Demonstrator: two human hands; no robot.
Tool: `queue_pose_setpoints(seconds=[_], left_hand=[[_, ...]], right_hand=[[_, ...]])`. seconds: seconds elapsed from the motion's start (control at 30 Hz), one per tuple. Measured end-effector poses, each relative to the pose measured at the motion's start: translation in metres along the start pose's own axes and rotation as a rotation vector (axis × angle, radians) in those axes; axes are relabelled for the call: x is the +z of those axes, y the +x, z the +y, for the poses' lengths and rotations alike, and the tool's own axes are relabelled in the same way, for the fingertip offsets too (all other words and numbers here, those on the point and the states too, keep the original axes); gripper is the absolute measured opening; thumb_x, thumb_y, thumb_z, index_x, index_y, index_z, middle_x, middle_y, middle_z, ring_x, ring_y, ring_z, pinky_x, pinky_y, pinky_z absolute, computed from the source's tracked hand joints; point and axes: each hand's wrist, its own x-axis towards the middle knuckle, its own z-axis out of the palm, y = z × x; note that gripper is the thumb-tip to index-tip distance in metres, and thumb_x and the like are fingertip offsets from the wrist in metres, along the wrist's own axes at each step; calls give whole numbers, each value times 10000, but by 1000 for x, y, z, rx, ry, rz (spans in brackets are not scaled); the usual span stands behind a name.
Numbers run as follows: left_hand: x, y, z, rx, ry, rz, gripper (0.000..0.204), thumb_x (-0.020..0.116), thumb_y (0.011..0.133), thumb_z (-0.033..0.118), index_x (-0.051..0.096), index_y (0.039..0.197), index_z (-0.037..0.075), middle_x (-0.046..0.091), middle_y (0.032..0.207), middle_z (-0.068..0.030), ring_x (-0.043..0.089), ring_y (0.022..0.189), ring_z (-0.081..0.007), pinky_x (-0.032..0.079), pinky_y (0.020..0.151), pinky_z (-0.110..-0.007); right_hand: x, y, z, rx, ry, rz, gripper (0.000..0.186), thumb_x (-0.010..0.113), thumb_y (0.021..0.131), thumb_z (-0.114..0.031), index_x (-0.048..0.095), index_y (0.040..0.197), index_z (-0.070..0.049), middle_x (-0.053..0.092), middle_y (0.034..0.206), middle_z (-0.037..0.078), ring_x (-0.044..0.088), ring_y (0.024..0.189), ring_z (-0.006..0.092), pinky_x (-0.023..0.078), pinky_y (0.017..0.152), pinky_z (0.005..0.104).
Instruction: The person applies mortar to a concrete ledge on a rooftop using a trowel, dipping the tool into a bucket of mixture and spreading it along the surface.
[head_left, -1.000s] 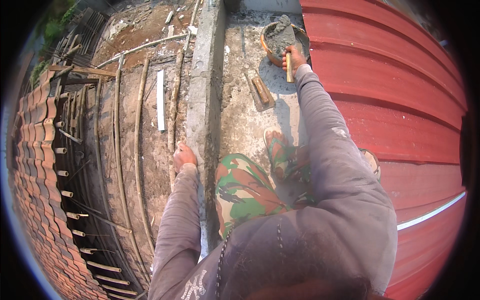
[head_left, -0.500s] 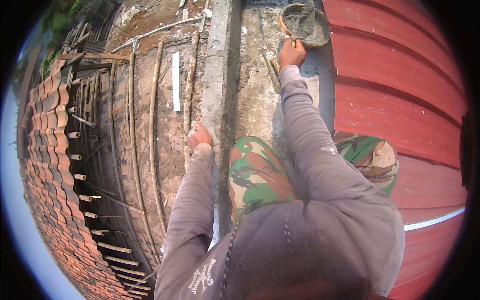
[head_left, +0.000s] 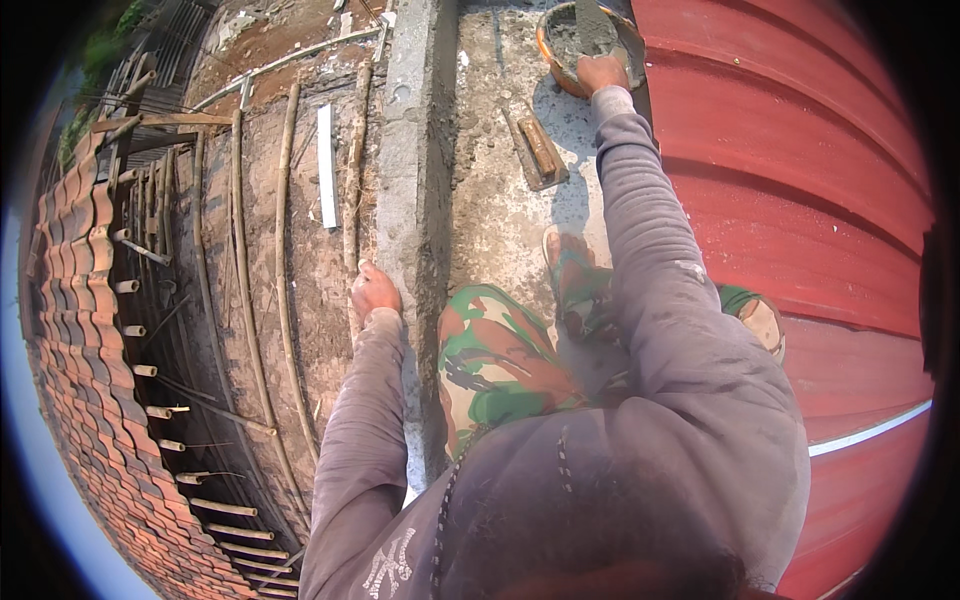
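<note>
Beyond my knees at the far right, my right hand is closed on a trowel whose blade is coated in grey mortar. Its handle is hidden in my fist. The blade lies over a round bucket with an orange-brown rim and wet mortar inside. My left hand is at the left edge of a raised concrete beam, fingers curled in; whether they grip anything is hidden. A plastering float with a wooden handle lies on the concrete ledge between beam and bucket.
Red metal roofing sheets slope along the right. Left of the beam, bamboo poles and a white strip show lower down, with a clay tile roof farther left. My bare foot stands on the ledge.
My right hand has moved forward and slightly right, over the bucket, and the trowel blade now points away from me. The view has shifted, uncovering the float and my foot.
</note>
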Motion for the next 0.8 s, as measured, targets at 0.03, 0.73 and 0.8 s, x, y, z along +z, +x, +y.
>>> queue_pose_setpoints(seconds=[0.03,0.73,0.8], left_hand=[[0,-6,7,-14,5,18,638,380,1024,542,727,1214,42,696,1205,-266,638,1131,-478,495,985,-521],[6,0,12,13,79,-32,680,320,1025,536,719,1217,20,659,1270,-283,603,1212,-478,458,1054,-530],[1,-3,9,-24,80,-37,682,332,1015,547,716,1238,29,651,1306,-270,600,1233,-464,453,1073,-524]], right_hand=[[-13,15,7,-20,-135,-30,486,556,926,-290,674,1301,-5,613,1397,228,581,1318,375,463,1094,453],[17,-47,39,148,1116,-317,330,625,961,-386,637,868,-70,583,677,23,534,523,130,473,478,307],[27,-92,21,157,1195,-330,339,628,968,-352,651,931,-15,602,697,54,561,543,156,489,505,312]])
